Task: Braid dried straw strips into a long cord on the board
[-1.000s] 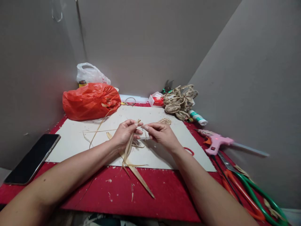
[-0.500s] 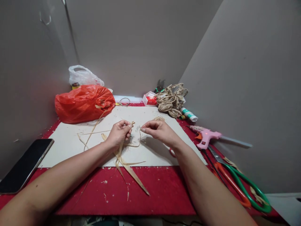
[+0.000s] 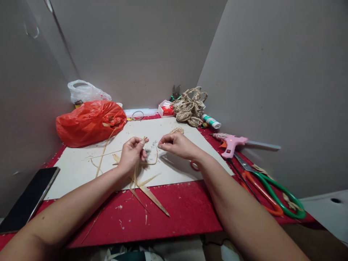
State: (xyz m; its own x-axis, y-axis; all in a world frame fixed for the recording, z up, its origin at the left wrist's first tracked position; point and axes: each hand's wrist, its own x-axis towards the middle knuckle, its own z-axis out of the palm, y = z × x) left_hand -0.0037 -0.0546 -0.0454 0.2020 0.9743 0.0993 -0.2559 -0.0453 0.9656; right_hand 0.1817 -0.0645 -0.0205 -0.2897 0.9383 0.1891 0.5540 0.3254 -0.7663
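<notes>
On my feed the left hand (image 3: 132, 154) has its thumb and forefinger closed in a pinch on the dried leaf strips (image 3: 135, 176), whose short ends poke up past the fingertips while the long ends trail below the palm, over the near edge of the white sheet (image 3: 76, 174). Among those ends, a broad pointed leaf (image 3: 154, 201) reaches onto the red tabletop (image 3: 187, 210). I have the right hand (image 3: 178, 145) just across from the left, apart from it, thumb and forefinger nearly together at the tips; I can't tell whether they grip anything. Just beside those tips stands the upturned end of a thin strand (image 3: 156, 156), which bends low toward the left hand. A small coil (image 3: 177, 130) lies just beyond the right hand, and a red ring (image 3: 194, 166) shows partly behind that wrist. Farther right I see the pink glue gun (image 3: 232, 143) near the big scissors (image 3: 274, 194); over on the left, a bulging red plastic bag (image 3: 87, 125) sits beyond the phone (image 3: 29, 199).
</notes>
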